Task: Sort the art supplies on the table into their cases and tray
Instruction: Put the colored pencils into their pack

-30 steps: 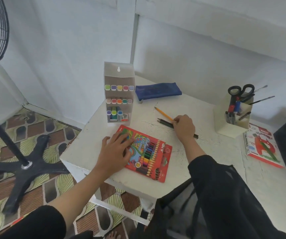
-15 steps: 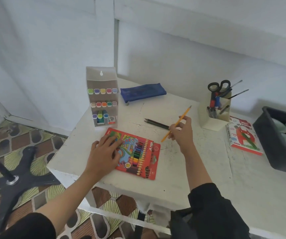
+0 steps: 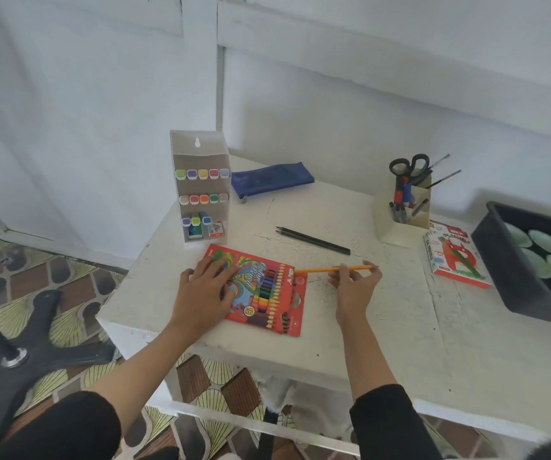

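Observation:
A red colour-pencil box (image 3: pixel 272 295) lies flat near the front of the white table (image 3: pixel 383 333). My left hand (image 3: pixel 203 292) rests on its left part with spread fingers. My right hand (image 3: pixel 353 285) pinches a yellow pencil (image 3: pixel 317 269) held level, one end at the box's upper right corner. Two dark pencils (image 3: pixel 312 240) lie side by side on the table behind it. A blue zip pouch (image 3: pixel 272 179) lies at the back.
A white marker stand (image 3: pixel 201 187) with coloured caps stands at the back left. A cream holder (image 3: pixel 403 210) with scissors and pens stands at the right, a pastel box (image 3: pixel 455 258) beside it, then a black tray (image 3: pixel 513 260). A fan base (image 3: pixel 18 353) sits on the floor left.
My right hand lifted the yellow pencil off the table, then swung it from tilted to level and brought it down toward the red box. My left hand stayed on the box.

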The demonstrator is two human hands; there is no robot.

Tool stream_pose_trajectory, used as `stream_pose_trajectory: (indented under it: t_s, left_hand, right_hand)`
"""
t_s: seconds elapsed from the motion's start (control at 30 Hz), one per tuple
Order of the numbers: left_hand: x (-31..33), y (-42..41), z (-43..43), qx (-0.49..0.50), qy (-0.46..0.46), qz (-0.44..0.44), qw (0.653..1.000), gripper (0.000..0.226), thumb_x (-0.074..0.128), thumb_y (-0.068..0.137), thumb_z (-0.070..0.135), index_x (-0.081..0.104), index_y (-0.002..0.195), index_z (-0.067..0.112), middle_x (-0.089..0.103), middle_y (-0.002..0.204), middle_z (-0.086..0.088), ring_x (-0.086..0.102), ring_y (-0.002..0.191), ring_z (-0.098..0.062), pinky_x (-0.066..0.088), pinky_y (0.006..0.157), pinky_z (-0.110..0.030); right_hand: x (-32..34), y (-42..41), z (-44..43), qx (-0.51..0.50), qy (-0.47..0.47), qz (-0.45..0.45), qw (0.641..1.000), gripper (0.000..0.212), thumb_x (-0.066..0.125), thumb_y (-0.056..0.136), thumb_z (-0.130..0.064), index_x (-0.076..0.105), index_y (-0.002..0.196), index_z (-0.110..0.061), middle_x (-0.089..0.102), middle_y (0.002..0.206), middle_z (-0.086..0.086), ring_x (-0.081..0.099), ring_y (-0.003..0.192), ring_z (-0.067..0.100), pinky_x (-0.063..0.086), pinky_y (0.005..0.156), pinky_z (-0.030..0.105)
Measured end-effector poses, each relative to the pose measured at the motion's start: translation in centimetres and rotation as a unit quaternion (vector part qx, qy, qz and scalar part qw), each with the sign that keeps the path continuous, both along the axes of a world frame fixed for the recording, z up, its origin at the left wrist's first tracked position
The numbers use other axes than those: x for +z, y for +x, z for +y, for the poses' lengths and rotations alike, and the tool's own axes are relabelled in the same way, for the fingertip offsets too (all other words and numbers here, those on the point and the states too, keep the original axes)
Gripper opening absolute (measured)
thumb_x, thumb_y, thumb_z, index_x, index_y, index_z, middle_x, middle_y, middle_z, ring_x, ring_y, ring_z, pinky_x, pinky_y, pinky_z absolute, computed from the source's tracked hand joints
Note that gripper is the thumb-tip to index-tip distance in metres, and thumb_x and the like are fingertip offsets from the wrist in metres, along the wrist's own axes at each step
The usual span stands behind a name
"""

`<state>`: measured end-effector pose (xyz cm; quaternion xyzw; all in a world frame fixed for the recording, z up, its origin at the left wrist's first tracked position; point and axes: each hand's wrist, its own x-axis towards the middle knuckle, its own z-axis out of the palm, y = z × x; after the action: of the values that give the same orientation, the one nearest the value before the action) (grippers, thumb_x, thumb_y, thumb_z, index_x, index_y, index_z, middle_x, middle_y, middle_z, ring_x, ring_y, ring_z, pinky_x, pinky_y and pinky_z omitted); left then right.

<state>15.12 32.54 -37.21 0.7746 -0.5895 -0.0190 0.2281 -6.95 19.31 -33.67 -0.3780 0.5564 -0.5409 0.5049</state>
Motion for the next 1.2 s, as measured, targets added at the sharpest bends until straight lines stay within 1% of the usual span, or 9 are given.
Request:
stream_pose_trajectory:
  t_s: [0.1,0.17,0.27,0.4,0.53,0.63,0.77,1.0,1.2]
  left_hand:
    - [-0.1,0.1,0.0,-0.004,0.010,0.000,1.000,0.054,0.030,0.085,0.041,0.063,0.123,0.020,0.060,0.128,-0.003,0.047,0.126,-0.024,0.042,0.094,-0.051]
    - [-0.1,0.1,0.0,-0.005,0.012,-0.001,1.000,0.053,0.031,0.085,0.040,0.063,0.122,0.019,0.060,0.128,-0.004,0.048,0.125,-0.025,0.042,0.093,-0.052]
    - [0.0,0.0,0.1,-0.008,0.003,-0.001,1.000,0.050,0.034,0.084,0.037,0.065,0.118,0.018,0.062,0.124,-0.005,0.049,0.122,-0.025,0.044,0.090,-0.052]
    - [-0.1,0.1,0.1,-0.012,-0.002,0.002,1.000,0.049,0.035,0.084,0.036,0.066,0.118,0.018,0.062,0.123,-0.005,0.048,0.121,-0.025,0.045,0.089,-0.053]
    - [-0.1,0.2,0.1,-0.015,-0.009,0.011,1.000,0.051,0.036,0.082,0.038,0.068,0.116,0.018,0.064,0.122,-0.005,0.052,0.121,-0.027,0.045,0.091,-0.052]
    - [-0.1,0.5,0.2,-0.019,-0.015,0.040,0.999,0.056,0.033,0.081,0.046,0.067,0.119,0.021,0.061,0.127,-0.002,0.047,0.126,-0.026,0.040,0.098,-0.051]
    - [0.0,0.7,0.3,-0.055,-0.002,0.066,0.996,0.065,0.027,0.079,0.053,0.064,0.124,0.024,0.056,0.134,0.001,0.040,0.133,-0.022,0.031,0.106,-0.049]
    - [-0.2,0.7,0.2,-0.057,-0.017,0.025,0.998,0.052,0.036,0.082,0.044,0.068,0.116,0.021,0.063,0.123,-0.002,0.051,0.123,-0.026,0.042,0.095,-0.050]
    - [-0.5,0.5,0.1,-0.053,-0.019,0.018,0.998,0.051,0.036,0.083,0.042,0.069,0.115,0.021,0.064,0.123,-0.001,0.052,0.122,-0.025,0.042,0.095,-0.049]
  right_hand:
    - [0.0,0.0,0.9,-0.024,0.005,-0.001,1.000,0.056,0.057,0.090,0.001,0.024,0.129,-0.021,0.068,0.078,0.012,0.065,0.057,0.012,0.057,0.070,0.025]
    - [0.0,0.1,1.2,-0.036,0.006,-0.018,0.999,0.049,0.057,0.091,0.000,0.028,0.125,-0.021,0.068,0.076,0.012,0.067,0.056,0.012,0.057,0.069,0.024]
    - [-0.1,0.2,1.3,-0.052,0.009,-0.041,0.998,0.024,0.049,0.097,-0.008,0.044,0.119,-0.014,0.066,0.077,0.011,0.068,0.060,0.015,0.057,0.061,0.021]
    - [-0.5,0.0,1.1,-0.057,0.006,0.011,0.998,0.018,0.050,0.096,-0.007,0.058,0.113,-0.005,0.065,0.078,0.009,0.064,0.065,0.015,0.055,0.058,0.019]
    - [-0.9,-0.1,1.1,0.006,-0.026,0.180,0.983,0.011,0.060,0.089,-0.005,0.069,0.095,-0.001,0.063,0.068,0.003,0.058,0.055,0.005,0.049,0.058,0.011]
    - [-1.2,0.2,1.3,0.104,-0.070,0.314,0.941,0.004,0.069,0.083,-0.012,0.073,0.083,-0.011,0.067,0.081,0.003,0.058,0.074,0.011,0.047,0.074,0.016]
    - [-1.4,1.4,1.4,0.199,-0.074,0.391,0.895,0.009,0.073,0.079,-0.016,0.076,0.086,-0.010,0.065,0.086,0.002,0.056,0.079,0.011,0.033,0.064,0.004]
    - [-0.5,1.5,2.2,0.177,-0.073,0.307,0.932,0.019,0.073,0.074,-0.002,0.064,0.088,-0.011,0.069,0.071,0.006,0.061,0.064,0.005,0.040,0.055,0.003]
    - [-0.4,1.4,2.6,0.198,-0.084,0.289,0.933,0.019,0.069,0.077,0.000,0.060,0.089,-0.011,0.069,0.070,0.002,0.060,0.063,0.000,0.041,0.060,0.003]
